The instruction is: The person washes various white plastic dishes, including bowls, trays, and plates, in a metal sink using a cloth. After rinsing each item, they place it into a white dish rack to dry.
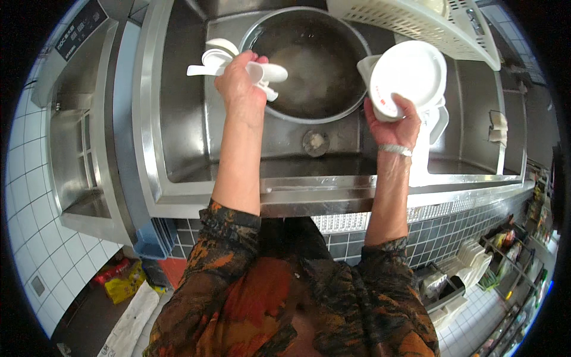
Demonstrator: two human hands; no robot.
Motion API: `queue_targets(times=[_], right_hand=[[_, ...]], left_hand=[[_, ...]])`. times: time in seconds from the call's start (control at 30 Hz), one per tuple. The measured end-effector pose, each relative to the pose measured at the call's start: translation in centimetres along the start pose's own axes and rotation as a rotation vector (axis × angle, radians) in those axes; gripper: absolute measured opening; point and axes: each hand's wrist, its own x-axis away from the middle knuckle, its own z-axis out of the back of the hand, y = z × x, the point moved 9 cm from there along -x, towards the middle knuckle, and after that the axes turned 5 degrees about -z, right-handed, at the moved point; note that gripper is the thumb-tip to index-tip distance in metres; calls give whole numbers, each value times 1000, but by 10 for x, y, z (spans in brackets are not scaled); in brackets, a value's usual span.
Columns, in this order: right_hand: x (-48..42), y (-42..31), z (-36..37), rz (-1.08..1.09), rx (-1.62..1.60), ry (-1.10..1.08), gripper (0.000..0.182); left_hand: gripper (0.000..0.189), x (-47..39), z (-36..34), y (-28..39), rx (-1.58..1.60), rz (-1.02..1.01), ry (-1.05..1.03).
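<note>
My left hand (241, 85) grips a bunch of white soup spoons (273, 72) over the left rim of a wide round metal basin (285, 117). The spoons' bowls and handles stick out on both sides of the fist. Murky water (312, 62) stands in the basin. To the right of it, my right hand (395, 127) holds a white round dish (408, 73) with red marks near its rim, tilted toward me. Other white dishware (366, 67) shows partly behind this dish; how many pieces the hand holds is hidden. A band circles my right wrist.
The basin sits in a stainless steel sink (185, 111) with a drain (316, 143) near the front. A cream perforated plastic basket (392, 20) spans the sink's back right. Another white dish (440, 125) lies right of my right hand. A raised front edge (312, 196) runs before me.
</note>
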Motion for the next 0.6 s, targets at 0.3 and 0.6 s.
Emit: queue_targets(times=[0.3,0.6], right_hand=[[21,22,17,-68,51,-92,54],[49,33,-12,98,343,-259,55]], left_hand=[[18,60,-55,-39,-313,101,-629],[21,62,-53,-42,-494,-58,-595]])
